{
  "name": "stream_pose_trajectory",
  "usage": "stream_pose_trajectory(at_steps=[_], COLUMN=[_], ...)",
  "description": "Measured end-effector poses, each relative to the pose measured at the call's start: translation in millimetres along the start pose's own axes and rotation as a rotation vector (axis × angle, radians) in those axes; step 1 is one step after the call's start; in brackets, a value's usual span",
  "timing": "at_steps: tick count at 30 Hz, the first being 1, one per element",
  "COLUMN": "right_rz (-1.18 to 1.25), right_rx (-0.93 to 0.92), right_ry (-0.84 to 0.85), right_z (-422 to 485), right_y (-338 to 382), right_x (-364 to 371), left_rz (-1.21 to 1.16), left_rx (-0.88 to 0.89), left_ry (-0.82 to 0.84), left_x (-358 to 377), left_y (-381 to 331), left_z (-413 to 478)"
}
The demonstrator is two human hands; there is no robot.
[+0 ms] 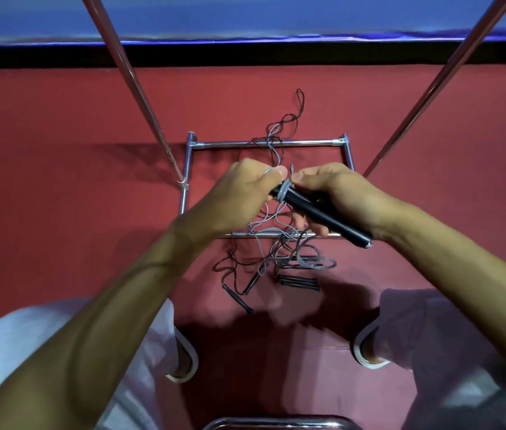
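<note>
The right hand (334,189) grips the black cylindrical handle (318,212) above the red floor (59,187). The left hand (244,193) pinches the thin grey cord (284,191) at its tip. Only a few turns seem wound; most of the cord hangs tangled below.

Dim, soft shadows, edge distortion.

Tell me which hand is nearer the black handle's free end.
Right: the right hand grips the black handle beside that end; the left hand pinches grey cord past the opposite end.
</note>
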State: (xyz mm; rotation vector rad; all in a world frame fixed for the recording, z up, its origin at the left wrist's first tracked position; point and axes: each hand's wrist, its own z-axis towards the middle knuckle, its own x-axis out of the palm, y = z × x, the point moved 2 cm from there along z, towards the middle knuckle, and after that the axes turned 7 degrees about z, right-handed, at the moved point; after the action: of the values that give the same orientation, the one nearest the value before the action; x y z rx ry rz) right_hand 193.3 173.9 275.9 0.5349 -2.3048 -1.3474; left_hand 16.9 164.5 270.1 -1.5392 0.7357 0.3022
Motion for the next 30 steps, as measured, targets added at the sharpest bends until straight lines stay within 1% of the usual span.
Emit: stream_pose_trajectory(at_steps=[2, 6, 9, 11, 14, 16, 18, 20, 22, 24, 28, 30], right_rz=[-0.009, 0.014, -0.086, -0.136, -0.124, -0.087, -0.048, -0.015, 0.033, 0.087, 0.256, 0.325], right_rx=[-0.054, -0.072, -0.135, -0.159, -0.16, -0.175, -0.209, -0.227, -0.204, -0.139, 0.03, 0.131], right_ry=[-0.069, -0.15, -0.222, -0.256, -0.257, -0.232, -0.165, -0.091, -0.072, -0.029, 0.204, 0.259], right_z=[4.3, 4.5, 2.6, 1.0, 0.5, 1.3, 3.8, 6.5, 9.3, 11.7, 14.2, 15.6], right_y=[-0.9, 0.3, 4.5, 5.6, 4.6, 5.2, 8.4, 13.5, 17.9, 19.2, 9.5, 2.0], right_x=[1.4, 7.9, 12.2, 11.9, 11.2, 10.1, 7.6, 4.7, 0.4, -4.1, -7.5, -4.5], left_rz=[-0.058, -0.207, -0.221, -0.235, -0.315, -0.342, -0.402, -0.505, -0.636, -0.748, -0.91, -0.984], left_rx=[-0.022, -0.083, -0.08, -0.067, -0.101, -0.123, -0.132, -0.153, -0.163, -0.195, -0.276, -0.319], left_ry=[-0.04, -0.057, -0.1, -0.098, -0.054, -0.022, -0.007, 0.027, 0.052, 0.059, 0.14, 0.171], left_x=[4.9, 9.0, 10.3, 12.3, 11.0, 10.9, 11.4, 9.0, 4.9, -0.5, -0.4, 0.5], left_y=[0.9, 0.1, -2.1, -3.8, -7.0, -8.3, -10.1, -15.0, -18.9, -21.8, -23.7, -22.8], left_z=[1.2, 4.6, 6.4, 7.6, 9.0, 9.6, 8.5, 3.2, -1.0, -2.4, -7.1, -10.6])
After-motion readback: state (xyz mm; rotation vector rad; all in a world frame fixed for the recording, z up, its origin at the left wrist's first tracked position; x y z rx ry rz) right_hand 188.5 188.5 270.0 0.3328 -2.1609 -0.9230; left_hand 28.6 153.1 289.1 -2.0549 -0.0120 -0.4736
